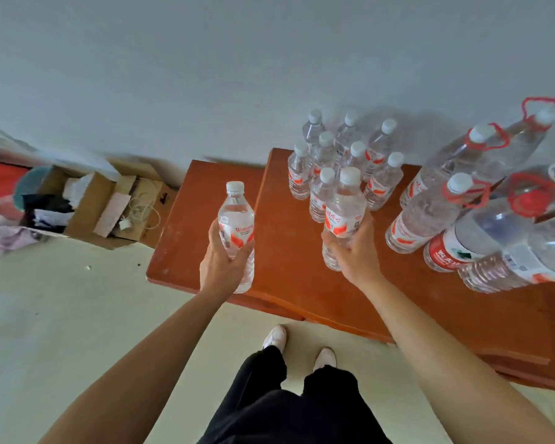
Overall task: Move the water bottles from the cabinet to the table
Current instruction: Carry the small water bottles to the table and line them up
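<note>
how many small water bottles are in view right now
10: one in the left hand, one in the right hand, and eight standing clustered on the wooden surface near the wall. Others may be hidden behind the big jugs.

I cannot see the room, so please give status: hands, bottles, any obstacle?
Left hand shut on one small bottle, right hand on another small bottle. Eight small bottles standing on the wooden top. Nothing in the way.
</note>
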A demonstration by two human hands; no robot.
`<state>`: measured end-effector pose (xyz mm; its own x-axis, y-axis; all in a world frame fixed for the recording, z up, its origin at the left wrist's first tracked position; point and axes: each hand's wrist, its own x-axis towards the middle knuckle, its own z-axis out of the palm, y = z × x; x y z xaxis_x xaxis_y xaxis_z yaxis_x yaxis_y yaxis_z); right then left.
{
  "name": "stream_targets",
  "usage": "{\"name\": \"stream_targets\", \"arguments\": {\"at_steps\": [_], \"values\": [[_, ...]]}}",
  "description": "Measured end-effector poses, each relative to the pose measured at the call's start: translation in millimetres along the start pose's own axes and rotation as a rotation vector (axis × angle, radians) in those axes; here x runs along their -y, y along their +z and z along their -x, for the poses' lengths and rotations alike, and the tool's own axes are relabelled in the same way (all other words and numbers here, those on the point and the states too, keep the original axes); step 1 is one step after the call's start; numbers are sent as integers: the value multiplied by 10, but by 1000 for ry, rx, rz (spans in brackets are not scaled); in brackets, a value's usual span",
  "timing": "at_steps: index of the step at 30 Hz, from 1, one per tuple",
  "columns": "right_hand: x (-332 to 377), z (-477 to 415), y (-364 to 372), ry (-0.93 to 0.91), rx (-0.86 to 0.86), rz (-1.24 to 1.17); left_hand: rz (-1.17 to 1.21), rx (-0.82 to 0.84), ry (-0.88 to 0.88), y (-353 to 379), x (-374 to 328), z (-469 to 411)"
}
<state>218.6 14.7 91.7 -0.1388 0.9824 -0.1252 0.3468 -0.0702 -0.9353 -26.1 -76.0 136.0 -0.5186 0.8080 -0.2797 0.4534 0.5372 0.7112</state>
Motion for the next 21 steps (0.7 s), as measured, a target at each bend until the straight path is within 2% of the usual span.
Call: {"name": "stream_targets", "arguments": {"at_steps": [6, 8, 10, 14, 18, 21], "values": [[1490, -378, 356, -441, 152, 91, 122, -430, 112, -1160, -169, 363], [1921, -288, 640, -605, 196, 122, 40, -613, 151, -1526, -63, 650], [2296, -73, 925, -746, 236, 161, -168, -758, 150, -1883, 134, 983], [2750, 580, 1552, -1027, 398, 250, -526, -863, 112, -2479, 819, 1727], [3068, 1508, 2421, -1331, 552, 343, -666, -998, -34, -3046, 1608, 2634], [3313, 2227, 3040, -1491, 553, 415, -726, -1067, -136, -3439, 2130, 3259]]}}
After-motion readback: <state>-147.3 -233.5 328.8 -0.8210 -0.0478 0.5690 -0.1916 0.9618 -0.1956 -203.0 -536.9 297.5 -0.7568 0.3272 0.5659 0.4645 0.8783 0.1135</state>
